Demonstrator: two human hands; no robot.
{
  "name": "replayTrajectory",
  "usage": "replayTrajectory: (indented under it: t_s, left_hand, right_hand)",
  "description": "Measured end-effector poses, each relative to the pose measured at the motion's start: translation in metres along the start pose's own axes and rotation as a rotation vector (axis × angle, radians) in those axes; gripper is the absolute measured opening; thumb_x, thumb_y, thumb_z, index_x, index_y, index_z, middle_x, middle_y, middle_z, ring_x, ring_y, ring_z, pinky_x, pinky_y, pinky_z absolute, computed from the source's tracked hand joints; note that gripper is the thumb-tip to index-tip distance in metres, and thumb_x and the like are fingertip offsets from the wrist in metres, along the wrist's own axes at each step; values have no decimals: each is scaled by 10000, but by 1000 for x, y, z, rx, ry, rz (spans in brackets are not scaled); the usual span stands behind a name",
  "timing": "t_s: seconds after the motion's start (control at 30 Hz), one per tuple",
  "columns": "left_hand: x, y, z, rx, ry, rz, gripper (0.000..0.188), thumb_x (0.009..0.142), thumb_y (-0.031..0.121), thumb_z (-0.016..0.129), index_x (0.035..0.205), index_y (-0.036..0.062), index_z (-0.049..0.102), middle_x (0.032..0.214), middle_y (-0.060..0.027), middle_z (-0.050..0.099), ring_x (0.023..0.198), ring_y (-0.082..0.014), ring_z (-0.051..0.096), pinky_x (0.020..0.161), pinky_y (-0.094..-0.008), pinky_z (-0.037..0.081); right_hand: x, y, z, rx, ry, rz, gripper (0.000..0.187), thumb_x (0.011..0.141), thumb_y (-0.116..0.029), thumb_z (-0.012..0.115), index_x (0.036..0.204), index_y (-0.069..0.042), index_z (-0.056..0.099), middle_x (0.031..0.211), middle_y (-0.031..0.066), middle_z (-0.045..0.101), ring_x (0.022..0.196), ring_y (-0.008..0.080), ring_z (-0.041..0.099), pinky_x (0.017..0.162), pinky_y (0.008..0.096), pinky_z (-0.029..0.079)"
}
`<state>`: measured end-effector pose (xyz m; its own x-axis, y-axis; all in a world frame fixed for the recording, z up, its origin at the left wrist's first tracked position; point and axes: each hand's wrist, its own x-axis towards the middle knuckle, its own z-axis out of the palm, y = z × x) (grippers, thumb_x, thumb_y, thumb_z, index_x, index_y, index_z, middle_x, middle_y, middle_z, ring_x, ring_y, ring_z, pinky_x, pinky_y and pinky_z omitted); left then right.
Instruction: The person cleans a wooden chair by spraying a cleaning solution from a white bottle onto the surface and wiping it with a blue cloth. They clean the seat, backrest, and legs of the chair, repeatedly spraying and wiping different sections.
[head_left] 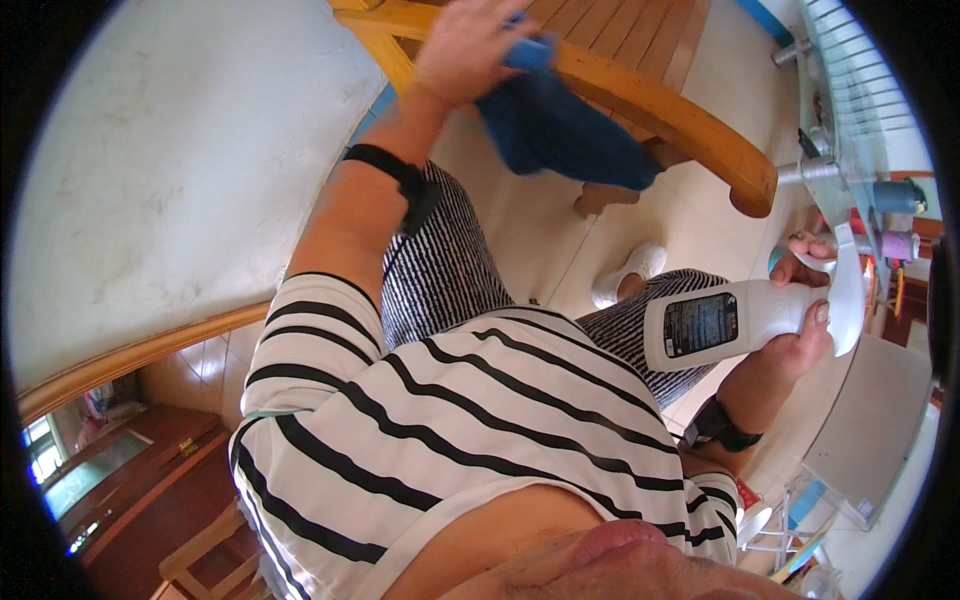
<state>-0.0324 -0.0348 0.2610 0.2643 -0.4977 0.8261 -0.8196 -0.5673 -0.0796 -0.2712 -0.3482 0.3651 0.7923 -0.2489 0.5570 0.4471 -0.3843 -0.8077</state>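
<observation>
My left hand is stretched out at the top, closed over a blue cloth and slightly smeared by motion. The cloth drapes over the curved wooden armrest of a slatted seat, its lower end hanging down. On the right, my right hand grips a white spray bottle round its neck, just below the spray head. The bottle lies tilted nearly sideways, with a dark label facing up.
The slatted wooden seat lies beyond the armrest. A glass table with metal legs stands at the right, bearing a dark cup. A pale wall runs along my left. My shoe rests on the tiled floor.
</observation>
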Motion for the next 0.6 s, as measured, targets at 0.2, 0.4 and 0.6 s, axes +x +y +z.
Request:
replayTrajectory:
  t_s: [0.2,0.4,0.6]
  left_hand:
    - [-124,-91,-17,374,98,-775,272,917,288,588,978,35,668,1106,-198,593,995,-350,554,856,-468,437]
    - [-87,-99,-47,-92,812,-1134,403,1014,304,409,905,-35,597,690,-219,600,605,-401,536,625,-430,470]
    - [-8,-117,-129,-294,878,-1165,318,920,169,545,1148,-51,558,1209,-247,566,1114,-427,511,1002,-488,370]
  right_hand:
    - [-1,7,6,55,-7,37,709,787,-494,671,1168,79,498,1027,203,596,876,246,575,594,263,429]
    - [5,-3,11,71,-6,0,713,750,-512,699,1145,51,511,1009,183,591,784,196,546,602,263,421]
    - [6,-8,18,192,-113,-8,651,761,-452,702,1144,34,498,1015,179,587,682,171,519,598,273,437]
